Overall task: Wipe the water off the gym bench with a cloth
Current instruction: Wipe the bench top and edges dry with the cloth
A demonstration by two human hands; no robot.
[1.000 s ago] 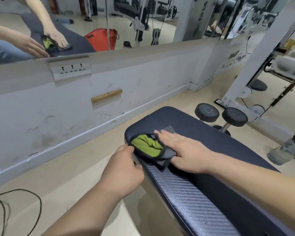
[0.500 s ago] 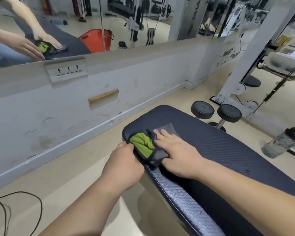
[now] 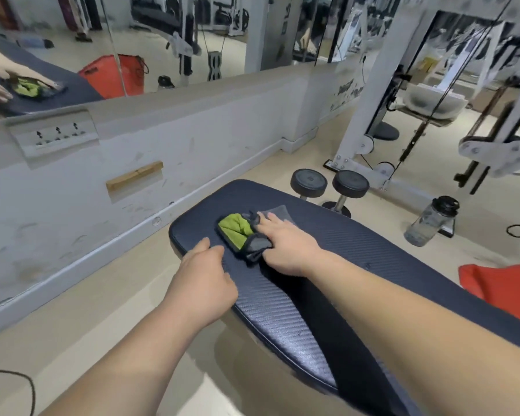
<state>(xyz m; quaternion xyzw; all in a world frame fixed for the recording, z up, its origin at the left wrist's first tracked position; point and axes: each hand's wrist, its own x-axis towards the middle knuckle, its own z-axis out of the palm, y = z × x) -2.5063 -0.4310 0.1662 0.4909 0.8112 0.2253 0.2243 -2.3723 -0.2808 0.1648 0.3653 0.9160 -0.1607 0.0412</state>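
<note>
Socket [image 3: 53,135]: a white strip on the wall, far left in my view, under the mirror.
Left hand [image 3: 204,277]: it rests on the near rim of the desk, fingers loosely bent. I see nothing grasped in it.
Cloth [image 3: 237,232]: green and grey, bunched, lying on the desk near its rounded end, just beside the left hand's fingertips.
Right hand [image 3: 285,244]: released and flat, its straight fingers press the cloth's grey part down. A grey corner shows past the fingertips.
Desk [image 3: 373,244]: a dark padded top that runs from mid-view to the lower right.
Dumbbells [image 3: 309,183]: two on the floor behind the desk.
Bottle [image 3: 433,220]: clear with a black cap, on the floor right of the dumbbells.
</note>
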